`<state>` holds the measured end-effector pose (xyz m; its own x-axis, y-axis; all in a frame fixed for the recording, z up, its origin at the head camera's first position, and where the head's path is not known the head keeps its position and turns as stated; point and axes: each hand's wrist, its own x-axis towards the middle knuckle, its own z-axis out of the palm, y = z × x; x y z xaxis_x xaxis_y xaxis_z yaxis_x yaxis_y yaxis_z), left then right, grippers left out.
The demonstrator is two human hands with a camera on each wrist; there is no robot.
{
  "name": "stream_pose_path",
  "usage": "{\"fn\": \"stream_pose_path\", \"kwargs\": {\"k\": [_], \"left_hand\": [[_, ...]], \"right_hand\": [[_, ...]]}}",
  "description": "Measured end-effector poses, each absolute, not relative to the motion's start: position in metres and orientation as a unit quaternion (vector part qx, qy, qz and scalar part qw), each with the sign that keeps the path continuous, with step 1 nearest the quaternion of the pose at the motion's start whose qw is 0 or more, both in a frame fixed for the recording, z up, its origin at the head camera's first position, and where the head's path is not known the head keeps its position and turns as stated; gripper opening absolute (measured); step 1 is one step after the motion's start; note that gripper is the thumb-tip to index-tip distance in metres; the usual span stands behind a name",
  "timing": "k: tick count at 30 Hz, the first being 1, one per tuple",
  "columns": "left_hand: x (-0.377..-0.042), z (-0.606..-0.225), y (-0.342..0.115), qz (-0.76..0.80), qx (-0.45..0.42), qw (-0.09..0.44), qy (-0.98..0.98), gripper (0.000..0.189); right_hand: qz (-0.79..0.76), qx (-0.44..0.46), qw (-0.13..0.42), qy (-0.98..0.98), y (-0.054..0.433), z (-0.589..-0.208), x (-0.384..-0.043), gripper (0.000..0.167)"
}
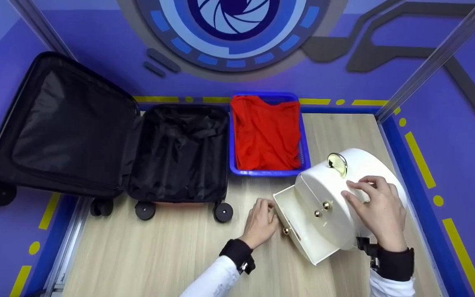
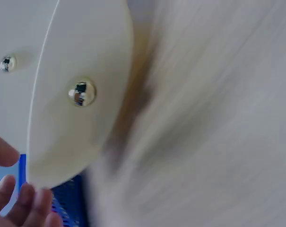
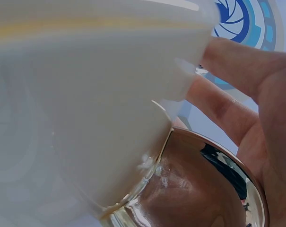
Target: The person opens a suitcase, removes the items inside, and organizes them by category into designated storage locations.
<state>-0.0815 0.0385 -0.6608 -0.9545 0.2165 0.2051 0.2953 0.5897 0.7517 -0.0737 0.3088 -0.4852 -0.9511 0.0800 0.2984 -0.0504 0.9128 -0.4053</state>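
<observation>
A white rounded storage box [image 1: 365, 173] stands on the right of the table, a gold handle [image 1: 337, 164] on its top. Its lower drawer [image 1: 320, 243] is pulled out, and the inside shows bare cream plastic. My left hand [image 1: 260, 222] is at the drawer's left end, near the gold knob [image 1: 286, 231]; in the left wrist view, its fingertips [image 2: 39, 198] meet the corner of the drawer front, with the thumb apart. Over the top of the box, my right hand [image 1: 379, 210] has its fingers spread, fingertips near the handle. Both hands hold nothing.
Left of the box, a blue basket [image 1: 270, 173] holds folded red cloth [image 1: 266, 132]. An opened black suitcase [image 1: 179, 152] lies farther left, its lid [image 1: 72, 136] leaning against the wall. Purple walls [image 1: 204, 82] enclose the wooden table [image 1: 159, 255].
</observation>
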Motion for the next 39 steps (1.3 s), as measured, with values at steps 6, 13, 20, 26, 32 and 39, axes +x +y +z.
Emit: {"fn": "stream_pose_path", "kwargs": {"k": [6, 13, 20, 26, 32, 39], "left_hand": [[-0.065, -0.674, 0.038, -0.448, -0.173, -0.095, -0.872, 0.018], [-0.056, -0.68, 0.053, -0.466, -0.169, -0.116, -0.86, 0.014], [-0.062, -0.679, 0.063, -0.461, -0.175, -0.114, -0.862, 0.014], [-0.081, -0.674, 0.078, -0.418, -0.21, -0.104, -0.878, 0.013], [-0.095, -0.667, 0.095, -0.395, -0.224, -0.099, -0.885, 0.012], [-0.104, -0.664, 0.107, -0.383, -0.224, -0.111, -0.889, 0.013]], "right_hand": [[0.208, -0.01, 0.155, -0.966, 0.309, -0.485, -0.074, 0.03], [0.206, -0.007, 0.153, -0.967, 0.308, -0.487, -0.072, 0.031], [0.197, -0.006, 0.148, -0.969, 0.308, -0.487, -0.071, 0.031], [0.195, -0.001, 0.156, -0.968, 0.31, -0.485, -0.074, 0.03], [0.197, 0.019, 0.175, -0.964, 0.311, -0.485, -0.075, 0.027], [0.193, 0.029, 0.182, -0.964, 0.309, -0.484, -0.075, 0.022]]}}
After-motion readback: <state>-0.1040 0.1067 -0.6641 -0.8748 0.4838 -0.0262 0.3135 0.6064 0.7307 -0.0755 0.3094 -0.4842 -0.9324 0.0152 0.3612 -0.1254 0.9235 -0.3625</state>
